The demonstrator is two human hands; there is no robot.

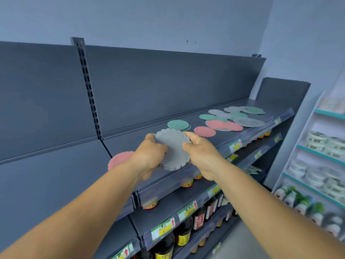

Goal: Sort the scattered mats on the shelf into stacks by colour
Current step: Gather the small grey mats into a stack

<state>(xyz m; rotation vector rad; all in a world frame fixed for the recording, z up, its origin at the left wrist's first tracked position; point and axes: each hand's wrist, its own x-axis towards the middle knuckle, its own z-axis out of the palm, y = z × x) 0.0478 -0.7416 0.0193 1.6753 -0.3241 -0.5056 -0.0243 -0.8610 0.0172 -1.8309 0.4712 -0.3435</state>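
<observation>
The dark grey metal shelf [119, 144] runs from lower left to upper right, its long axis slanting away toward the far right corner, with a clear plastic price rail along its front edge. Below it, lower shelves carry dark bottles with yellow labels [183, 235], and a white rack with teal edges [317, 159] stands at the right, holding jars and bottles.

Both bare forearms reach up from the bottom of the view. The left hand [149, 156] and the right hand [202, 152] together hold a small stack of grey round scalloped mats [172, 148] over the front part of the shelf. Each hand's fingers curl round one side of the stack, thumbs on top. The stack is tilted, its upper face turned toward the camera and its near edge lower, close to the price rail. Several mat edges show at the bottom of the stack.

Just left of the left wrist, a pink scalloped mat pile [119, 159] lies on the shelf, partly hidden by the arm. Behind the held stack lies a green scalloped mat pile [178, 124]. A single pink mat [204, 131] lies flat to the right of it. Farther right, loose mats in pink, green and grey [240, 116] overlap in a scatter that stretches along the shelf's length toward its far end.
</observation>
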